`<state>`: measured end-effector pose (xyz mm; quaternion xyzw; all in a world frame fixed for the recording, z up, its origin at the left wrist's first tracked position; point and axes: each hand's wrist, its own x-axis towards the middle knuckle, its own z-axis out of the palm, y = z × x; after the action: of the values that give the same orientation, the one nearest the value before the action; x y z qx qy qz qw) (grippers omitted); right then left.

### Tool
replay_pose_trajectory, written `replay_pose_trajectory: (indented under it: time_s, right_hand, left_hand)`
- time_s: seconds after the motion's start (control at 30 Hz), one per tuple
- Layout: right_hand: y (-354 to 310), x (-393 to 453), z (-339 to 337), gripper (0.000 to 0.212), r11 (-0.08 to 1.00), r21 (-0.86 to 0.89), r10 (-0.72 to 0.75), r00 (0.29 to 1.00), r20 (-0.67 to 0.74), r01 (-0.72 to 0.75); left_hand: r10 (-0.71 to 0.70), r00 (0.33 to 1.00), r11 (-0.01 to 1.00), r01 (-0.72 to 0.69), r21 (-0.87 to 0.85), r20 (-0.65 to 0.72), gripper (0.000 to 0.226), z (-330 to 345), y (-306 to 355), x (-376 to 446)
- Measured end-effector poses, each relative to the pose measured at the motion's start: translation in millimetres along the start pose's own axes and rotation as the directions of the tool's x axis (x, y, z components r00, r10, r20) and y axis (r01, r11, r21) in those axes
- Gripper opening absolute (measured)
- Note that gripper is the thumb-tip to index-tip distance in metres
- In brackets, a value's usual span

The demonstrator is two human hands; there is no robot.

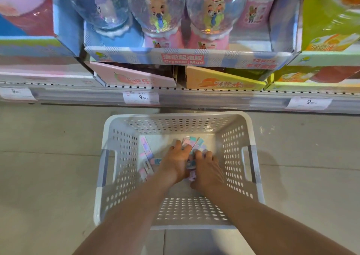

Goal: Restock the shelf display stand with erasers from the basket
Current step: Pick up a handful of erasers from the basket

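A white perforated basket stands on the floor below the shelf. Pastel pink, blue and mint erasers lie on its bottom. Both my hands are down inside it. My left hand closes around a bunch of erasers that fan out beyond its fingers. My right hand is pressed against the same bunch from the right, fingers curled on it. More erasers lie loose along the basket's left side. The hands hide the erasers under them.
Above the basket runs a shelf edge with price tags. On it stand display boxes of crystal mud globes, a pink box and an orange box. Grey floor tiles surround the basket.
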<state>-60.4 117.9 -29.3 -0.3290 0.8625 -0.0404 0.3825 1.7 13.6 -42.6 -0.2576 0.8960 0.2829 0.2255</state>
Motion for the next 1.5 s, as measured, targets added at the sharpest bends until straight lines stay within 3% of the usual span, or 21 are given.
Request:
replay_pose_trajectory:
  time_s: [0.13,0.2,0.37,0.47,0.57,0.63,0.7,0.8,0.97,1.07,1.2,1.4,1.5]
  right_hand:
    - [0,0,1,0.077,0.999,-0.038,-0.021,0.999,0.031,0.022]
    - [-3,0,2,0.072,0.997,-0.078,-0.012,0.999,0.038,0.015]
    - [-6,6,1,0.073,0.984,-0.179,0.002,0.996,0.087,0.013]
    - [2,8,0,0.075,0.986,-0.155,-0.048,0.996,0.074,0.059]
    - [3,9,-2,0.060,0.991,-0.114,-0.074,0.997,0.024,0.076]
    - [2,11,-6,0.049,0.996,-0.037,-0.081,0.997,-0.011,0.080]
    - [3,14,-8,0.047,0.997,0.014,-0.081,0.997,-0.013,0.081]
    - [3,13,-10,0.042,0.996,0.056,-0.067,0.997,-0.046,0.070]
    - [2,12,-18,0.023,0.989,0.145,-0.034,0.997,-0.065,0.043]
    - [-5,13,-29,0.023,0.959,0.280,0.065,0.998,-0.026,-0.055]
    - [-19,4,-50,0.019,0.863,0.470,0.170,0.982,0.082,-0.188]
    - [-48,-45,-101,0.012,0.722,0.683,0.117,0.993,0.035,-0.109]
    - [-65,-80,-140,0.013,0.697,0.716,0.070,0.997,-0.012,-0.040]
  left_hand:
    - [-0.004,1.000,0.993,0.003,0.120,0.010,0.054,0,5,0]
    - [0.029,0.998,0.975,-0.018,0.220,-0.049,0.052,0,12,-2]
    - [0.123,0.989,0.811,-0.054,0.583,-0.079,0.036,7,18,0]
    - [0.055,0.998,0.793,-0.068,0.605,0.041,0.040,13,18,2]
    - [0.035,0.998,0.789,-0.056,0.612,0.046,0.040,11,18,3]
    - [0.018,1.000,0.847,-0.025,0.531,0.018,0.028,6,16,6]
    - [0.020,1.000,0.888,-0.024,0.460,0.013,0.035,1,12,10]
    - [-0.041,0.999,0.980,0.042,0.195,-0.009,0.035,0,4,12]
    - [-0.142,0.987,0.978,0.129,-0.167,-0.073,0.027,-20,-4,1]
    - [-0.135,0.988,0.919,0.096,-0.382,-0.078,0.032,-37,-4,-11]
    - [-0.209,0.978,0.740,0.139,-0.658,-0.028,0.054,-66,2,-37]
    - [-0.193,0.981,0.581,0.110,-0.807,-0.005,0.067,-116,28,-91]
    - [-0.221,0.975,0.507,0.121,-0.853,0.008,0.046,-153,46,-120]
